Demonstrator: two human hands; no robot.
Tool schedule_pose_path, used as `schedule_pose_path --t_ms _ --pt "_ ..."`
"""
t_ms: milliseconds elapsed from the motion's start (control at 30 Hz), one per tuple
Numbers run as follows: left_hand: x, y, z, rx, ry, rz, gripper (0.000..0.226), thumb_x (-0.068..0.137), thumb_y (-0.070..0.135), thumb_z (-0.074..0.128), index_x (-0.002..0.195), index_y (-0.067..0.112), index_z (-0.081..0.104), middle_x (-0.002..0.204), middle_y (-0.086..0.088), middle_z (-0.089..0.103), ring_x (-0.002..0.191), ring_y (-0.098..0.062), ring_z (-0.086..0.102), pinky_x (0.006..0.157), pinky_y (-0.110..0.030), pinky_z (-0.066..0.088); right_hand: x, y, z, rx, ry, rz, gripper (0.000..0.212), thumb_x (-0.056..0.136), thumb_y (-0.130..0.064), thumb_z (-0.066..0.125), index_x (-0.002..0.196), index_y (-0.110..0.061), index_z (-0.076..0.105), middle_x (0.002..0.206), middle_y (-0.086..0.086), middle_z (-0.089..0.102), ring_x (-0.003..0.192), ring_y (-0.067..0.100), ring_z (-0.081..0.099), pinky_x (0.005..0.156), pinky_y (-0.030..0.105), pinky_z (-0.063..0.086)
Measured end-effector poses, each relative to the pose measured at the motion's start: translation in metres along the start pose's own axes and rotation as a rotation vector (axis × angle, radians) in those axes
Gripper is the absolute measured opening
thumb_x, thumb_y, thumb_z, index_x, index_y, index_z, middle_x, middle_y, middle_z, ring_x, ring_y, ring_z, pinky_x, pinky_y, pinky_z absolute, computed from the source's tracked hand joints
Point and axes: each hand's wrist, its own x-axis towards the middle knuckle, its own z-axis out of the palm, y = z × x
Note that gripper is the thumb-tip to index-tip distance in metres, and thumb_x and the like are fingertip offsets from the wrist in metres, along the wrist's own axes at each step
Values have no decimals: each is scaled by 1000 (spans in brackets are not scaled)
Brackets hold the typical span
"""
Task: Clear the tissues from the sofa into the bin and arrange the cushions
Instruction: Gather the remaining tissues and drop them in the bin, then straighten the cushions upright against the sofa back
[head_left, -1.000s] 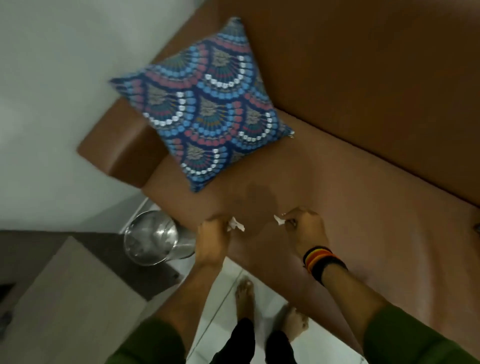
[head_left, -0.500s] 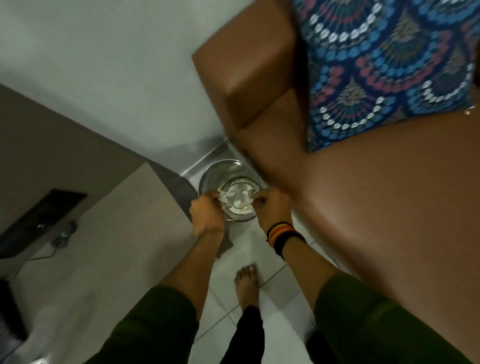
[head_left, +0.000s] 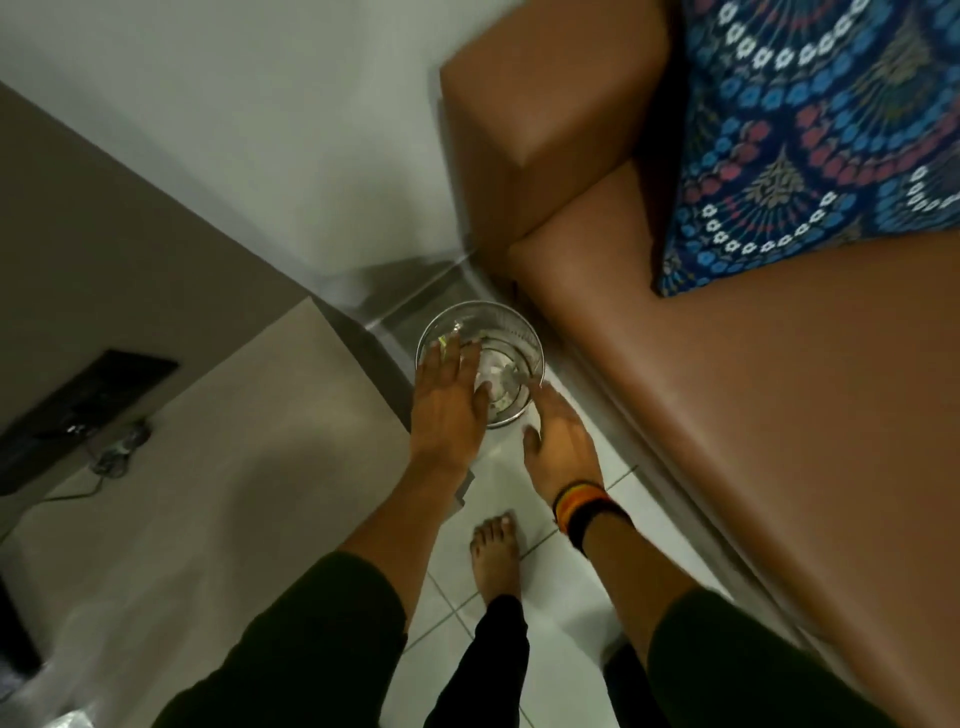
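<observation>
Upright beside the sofa (head_left: 727, 415) corner, mouth upward, round metal bin (head_left: 524, 332) with white tissues (head_left: 493, 371) inside, left hand (head_left: 449, 400) and right hand (head_left: 561, 441) above, fingers spread, empty; no readable writing.

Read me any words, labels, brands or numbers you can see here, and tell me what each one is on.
None: no readable text anywhere in this view.
Bin: bare shiny metal, no label showing.
Cushion: only a fan pattern of dots, no lettering.
Wristband: plain coloured stripes, no words.
Dark device on the cabinet: too blurred to tell whether it carries any marking.
</observation>
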Motion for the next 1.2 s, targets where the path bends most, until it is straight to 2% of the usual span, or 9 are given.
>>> schedule_pose_path --t_ms 67,267,400,500,667,767,967,1133,1200 --pt "-11 11 -12 10 28 71 61 110 41 32 165 21 15 175 -10 9 162 -31 3 132 -51 8 -31 9 -6 -49 -10 3 62 98 -14 50 155 -26 28 165 0 25 152 19 22 121 29 19" --pt "-32 63 -41 34 92 212 64 108 44 21 166 17 14 175 -12 7 162 -31 1 132 -53 8 -87 23 -38 -148 182 -56 68 100 -27 47 158 -26 12 169 -1 -1 156 21 -2 125 40 13" --pt "-51 120 -58 1 149 333 63 109 40 34 165 14 21 174 -13 13 162 -32 8 131 -53 13 -109 42 -94 -200 323 -49 77 97 -24 50 159 -23 5 169 4 -6 155 24 -8 124 44 1" --pt "-65 178 -76 -21 193 439 60 108 36 46 161 11 32 171 -16 24 160 -34 17 129 -55 18 -131 63 -155 -179 388 27 79 95 -19 54 159 -21 9 169 7 -4 156 27 -5 126 51 6" --pt "-73 289 -106 -4 190 542 63 105 36 51 160 9 35 169 -18 29 158 -38 24 126 -58 25 -157 110 -263 -138 426 136 77 95 -19 51 159 -21 9 169 9 -4 155 29 -3 126 52 7" --pt "-60 322 -119 -11 219 512 67 105 38 51 161 9 31 170 -17 26 157 -38 25 126 -56 26 -149 131 -321 -136 470 156 74 96 -20 52 159 -18 13 168 10 1 155 30 2 125 51 12" --pt "-4 338 -128 -46 254 391 71 108 41 44 166 12 13 174 -11 11 162 -30 8 129 -51 21 -78 136 -393 -28 555 44 65 100 -24 49 157 -11 22 166 14 17 153 31 16 125 43 18" --pt "51 362 -107 -380 192 120 83 107 45 47 165 5 2 174 -16 -3 162 -33 -4 131 -53 9 27 119 -420 220 540 -58 51 99 -28 55 146 -12 42 148 12 48 138 30 43 114 45 38" --pt "77 373 -97 -562 180 -33 94 104 49 52 164 5 -5 174 -16 -9 161 -34 -9 131 -56 8 77 112 -427 330 496 -42 54 99 -38 54 145 -12 44 146 11 50 134 30 47 111 46 42"
